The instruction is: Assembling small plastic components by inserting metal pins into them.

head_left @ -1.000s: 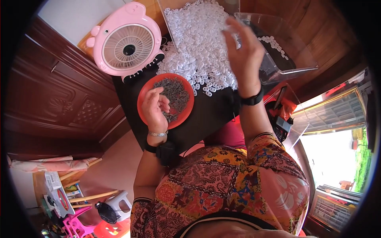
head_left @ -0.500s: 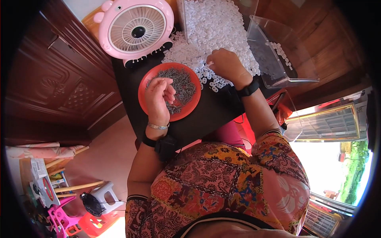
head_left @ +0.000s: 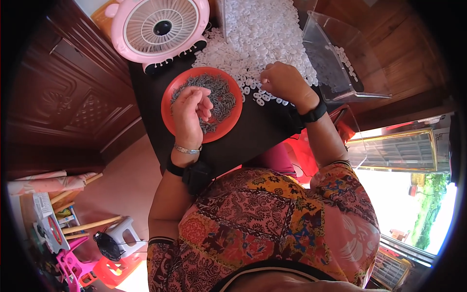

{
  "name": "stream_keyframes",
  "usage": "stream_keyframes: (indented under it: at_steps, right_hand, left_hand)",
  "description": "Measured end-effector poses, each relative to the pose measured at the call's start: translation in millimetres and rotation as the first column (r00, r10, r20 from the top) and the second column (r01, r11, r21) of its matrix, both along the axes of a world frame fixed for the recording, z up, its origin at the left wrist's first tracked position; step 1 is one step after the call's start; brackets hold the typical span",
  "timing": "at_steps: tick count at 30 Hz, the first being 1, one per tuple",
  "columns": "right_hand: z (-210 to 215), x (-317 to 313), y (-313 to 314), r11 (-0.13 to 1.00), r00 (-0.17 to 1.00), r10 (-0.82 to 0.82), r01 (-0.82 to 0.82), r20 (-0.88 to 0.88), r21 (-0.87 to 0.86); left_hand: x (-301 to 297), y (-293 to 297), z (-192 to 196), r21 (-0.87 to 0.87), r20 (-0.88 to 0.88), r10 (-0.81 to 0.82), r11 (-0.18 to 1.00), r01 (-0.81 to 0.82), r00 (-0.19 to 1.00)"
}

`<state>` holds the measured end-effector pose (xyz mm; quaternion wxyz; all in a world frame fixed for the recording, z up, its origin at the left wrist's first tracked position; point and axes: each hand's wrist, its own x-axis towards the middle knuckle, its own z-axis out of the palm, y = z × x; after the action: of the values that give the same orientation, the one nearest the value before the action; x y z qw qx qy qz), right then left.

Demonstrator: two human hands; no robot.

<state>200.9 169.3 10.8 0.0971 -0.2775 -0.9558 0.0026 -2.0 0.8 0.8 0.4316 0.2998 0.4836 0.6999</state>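
hands over plate and rings

the left hand hovers over a round red plastic plate heaped with small grey metal bits, fingers curled; what it pinches i cannot tell. the right hand rests clenched at the edge of a pile of small white plastic rings on the dark counter. near: a pink round fan, a clear plastic box.

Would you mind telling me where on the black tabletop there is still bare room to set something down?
The bare black tabletop shows between the red plate and the right hand, running to the near edge. Farther back it is crowded: white rings, the pink fan and a clear box.
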Motion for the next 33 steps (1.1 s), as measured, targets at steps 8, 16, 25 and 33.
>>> stream_keyframes:
  at_steps: [8, 16, 25, 33]
  right_hand:
    - [-8.7, -14.5, 4.7, 0.999, 0.999, 0.030, -0.031, -0.039, -0.033]
    - [16.6, -57.3, -20.2, 0.591, 0.790, 0.131, -0.548, -0.599, -0.592]
    - [25.9, -81.9, -38.6, 0.535, 0.908, 0.031, -0.369, -0.418, -0.760]
    - [4.2, -81.5, -26.4, 0.766, 0.848, 0.319, -0.494, -0.423, -0.412]
  left_hand:
    - [0.0, 0.1, -1.4, -0.015, -0.011, -0.020, 1.000, 0.020, 1.000]
    - [3.7, -0.3, -1.5, -0.147, -0.081, -0.200, 0.971, 0.187, 0.976]
    - [1.7, -0.1, -7.6, -0.147, -0.168, -0.092, 0.987, 0.067, 0.982]
    - [-20.2, -3.6, 5.6, -0.083, -0.045, -0.027, 0.996, 0.023, 0.999]
